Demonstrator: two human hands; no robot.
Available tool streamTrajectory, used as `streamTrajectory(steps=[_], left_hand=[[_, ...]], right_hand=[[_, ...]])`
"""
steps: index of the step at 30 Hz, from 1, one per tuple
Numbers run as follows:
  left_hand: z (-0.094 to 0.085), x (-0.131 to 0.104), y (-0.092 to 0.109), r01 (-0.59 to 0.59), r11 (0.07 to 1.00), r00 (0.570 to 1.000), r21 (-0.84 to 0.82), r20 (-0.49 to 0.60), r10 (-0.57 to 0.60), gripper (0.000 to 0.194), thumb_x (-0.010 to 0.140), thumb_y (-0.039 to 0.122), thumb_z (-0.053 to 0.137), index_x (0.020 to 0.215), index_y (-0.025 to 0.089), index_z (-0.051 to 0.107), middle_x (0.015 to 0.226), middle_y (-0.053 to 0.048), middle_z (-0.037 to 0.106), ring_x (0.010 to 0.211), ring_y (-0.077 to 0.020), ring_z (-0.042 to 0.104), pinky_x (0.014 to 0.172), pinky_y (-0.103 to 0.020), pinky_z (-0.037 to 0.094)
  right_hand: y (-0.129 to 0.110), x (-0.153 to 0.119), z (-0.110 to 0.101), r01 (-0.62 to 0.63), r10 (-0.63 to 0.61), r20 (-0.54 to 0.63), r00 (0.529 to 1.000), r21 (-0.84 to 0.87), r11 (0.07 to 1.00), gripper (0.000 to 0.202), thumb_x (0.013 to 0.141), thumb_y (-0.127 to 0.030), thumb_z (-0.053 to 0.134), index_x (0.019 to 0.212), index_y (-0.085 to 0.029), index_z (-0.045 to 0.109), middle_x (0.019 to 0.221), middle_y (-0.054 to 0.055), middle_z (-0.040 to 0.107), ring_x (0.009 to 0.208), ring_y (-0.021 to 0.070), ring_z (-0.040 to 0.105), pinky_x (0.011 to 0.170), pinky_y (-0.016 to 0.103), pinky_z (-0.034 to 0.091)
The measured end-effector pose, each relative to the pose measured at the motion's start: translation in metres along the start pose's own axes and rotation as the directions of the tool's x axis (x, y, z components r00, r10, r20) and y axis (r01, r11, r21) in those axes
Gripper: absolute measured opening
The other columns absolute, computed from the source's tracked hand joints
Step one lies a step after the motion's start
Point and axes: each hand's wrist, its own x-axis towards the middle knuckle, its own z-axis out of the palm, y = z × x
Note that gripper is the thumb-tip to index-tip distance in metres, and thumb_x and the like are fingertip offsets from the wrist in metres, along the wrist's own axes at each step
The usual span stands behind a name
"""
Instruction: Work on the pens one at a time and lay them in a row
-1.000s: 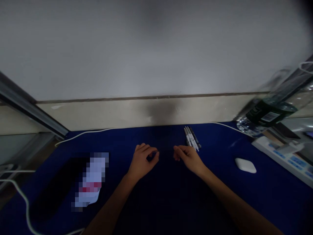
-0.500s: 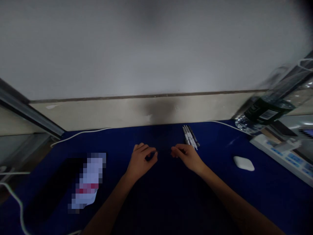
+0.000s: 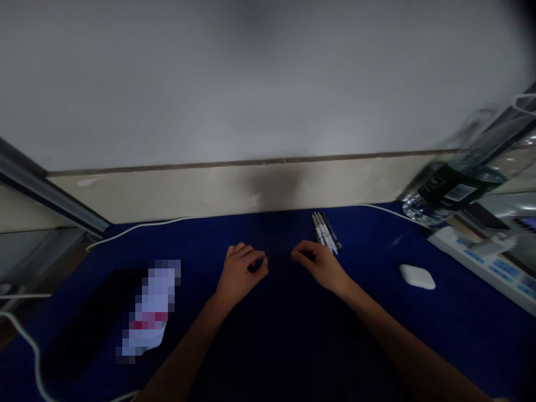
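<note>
Over the dark blue tabletop [image 3: 268,229], my left hand [image 3: 243,271] is closed in a pinch, thumb and forefinger tips together. A tiny dark tip seems to show at that pinch, too dim to name. My right hand [image 3: 320,265] faces it across a short gap, thumb and forefinger also pressed together. Whatever lies between those fingers is lost in the shadow. Just behind my right hand several pens [image 3: 325,233], white and dark, lie side by side.
On the right are a white earbud case [image 3: 417,277], a power strip [image 3: 481,262] and a leaning clear bottle with green label [image 3: 456,187]. To the left lies a blurred-out pale packet-like item [image 3: 153,307]. A white cable [image 3: 154,224] runs along the wall [image 3: 188,192].
My right hand has shifted slightly up and left, its fingers pinched closer together. My left hand has barely moved. The camera view has tilted a little.
</note>
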Motion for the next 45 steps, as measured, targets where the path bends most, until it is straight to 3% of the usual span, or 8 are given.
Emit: streamTrajectory(steps=[4,9,16,22,27,35,42,45], left_hand=[[0.0007,-0.0005,-0.0012,-0.003,1.000,1.000,0.002,-0.006,0.003,0.016,0.101,0.024,0.067,0.093,0.024,0.081,0.069,0.003,0.065,0.071,-0.0186,0.059,0.075,-0.036,0.040],[0.0020,-0.0011,-0.0007,-0.014,1.000,1.000,-0.004,-0.009,0.014,0.018,0.102,0.024,0.066,0.094,0.023,0.081,0.069,0.002,0.065,0.071,-0.0182,0.059,0.075,-0.036,0.040],[0.0027,-0.0021,-0.0027,0.005,1.000,1.000,-0.016,-0.005,-0.005,0.014,0.101,0.024,0.068,0.095,0.025,0.081,0.070,0.002,0.066,0.072,-0.0192,0.060,0.076,-0.037,0.039],[0.0024,-0.0023,-0.0017,0.009,1.000,1.000,-0.021,0.022,-0.008,0.014,0.102,0.024,0.068,0.093,0.025,0.079,0.070,0.003,0.066,0.072,-0.0190,0.059,0.077,-0.037,0.040],[0.0047,-0.0035,-0.0014,0.020,1.000,1.000,-0.015,0.020,-0.020,0.015,0.102,0.026,0.067,0.094,0.026,0.080,0.071,0.004,0.066,0.073,-0.0186,0.059,0.078,-0.037,0.043],[0.0033,-0.0025,-0.0003,0.047,0.999,0.999,0.002,0.017,-0.047,0.017,0.101,0.027,0.066,0.094,0.026,0.081,0.070,0.002,0.067,0.074,-0.0199,0.060,0.078,-0.038,0.043],[0.0019,-0.0020,0.0013,0.051,0.999,0.997,-0.007,0.067,-0.050,0.016,0.101,0.027,0.067,0.093,0.026,0.081,0.071,0.002,0.067,0.075,-0.0199,0.060,0.080,-0.038,0.044],[0.0012,-0.0018,0.0019,0.051,0.999,0.996,-0.001,0.078,-0.051,0.015,0.101,0.027,0.069,0.094,0.026,0.082,0.071,0.001,0.068,0.075,-0.0202,0.060,0.081,-0.038,0.044]], right_hand=[[0.0002,-0.0004,-0.0006,0.012,-0.013,-0.021,1.000,-0.005,1.000,0.018,0.101,-0.040,0.072,0.092,-0.026,0.080,0.090,0.006,0.081,0.084,0.0248,0.075,0.078,0.037,0.059],[-0.0009,-0.0014,-0.0021,-0.013,0.013,0.003,1.000,-0.007,1.000,0.049,0.111,-0.053,0.056,0.073,-0.026,0.073,0.074,0.005,0.075,0.072,0.0229,0.071,0.072,0.037,0.056],[-0.0027,-0.0007,-0.0034,0.000,0.000,-0.032,0.999,-0.001,1.000,0.026,0.099,-0.048,0.074,0.089,-0.025,0.081,0.087,0.006,0.080,0.082,0.0242,0.074,0.077,0.037,0.058],[-0.0031,-0.0033,-0.0023,-0.088,0.089,0.024,0.996,-0.037,0.995,0.068,0.112,-0.068,0.047,0.062,-0.026,0.066,0.058,0.003,0.062,0.056,0.0191,0.057,0.061,0.036,0.047],[-0.0063,-0.0039,-0.0008,-0.017,0.017,0.005,1.000,-0.090,0.996,0.054,0.108,-0.060,0.054,0.067,-0.026,0.062,0.061,0.001,0.057,0.058,0.0187,0.051,0.059,0.036,0.040],[-0.0043,-0.0020,-0.0032,0.023,-0.023,-0.009,1.000,-0.035,0.999,0.021,0.099,-0.045,0.071,0.096,-0.025,0.078,0.090,0.005,0.079,0.084,0.0243,0.072,0.078,0.038,0.056],[-0.0046,-0.0044,-0.0071,-0.017,0.025,0.058,0.998,-0.135,0.991,0.058,0.112,-0.060,0.053,0.072,-0.024,0.075,0.064,0.003,0.068,0.058,0.0190,0.061,0.059,0.034,0.049],[-0.0049,-0.0042,-0.0068,0.000,0.008,0.060,0.998,-0.120,0.993,0.047,0.108,-0.056,0.061,0.078,-0.025,0.077,0.071,0.004,0.073,0.063,0.0202,0.063,0.060,0.034,0.049]])
